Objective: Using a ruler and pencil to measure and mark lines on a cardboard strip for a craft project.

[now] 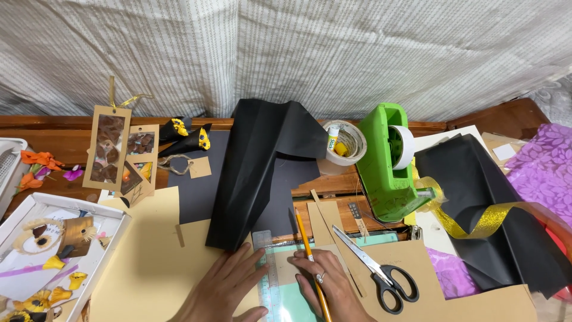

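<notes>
My left hand (223, 286) lies flat with spread fingers, pressing a clear plastic ruler (266, 271) onto a small tan paper strip (285, 273) on a green cutting mat (292, 304). My right hand (328, 283) grips a yellow pencil (305, 235) whose point rests beside the ruler's right edge. A ring shows on one finger of that hand. Black-handled scissors (381, 271) lie shut just right of my right hand on tan card (471, 298).
Folded black paper (256, 161) stands behind the mat. A green tape dispenser (387, 164), a tape roll holding a glue stick (345, 143), gold ribbon (476, 223), more black paper (494, 209), purple fabric (548, 170), bookmarks (110, 146) and a white box of dried flowers (53, 256) surround it.
</notes>
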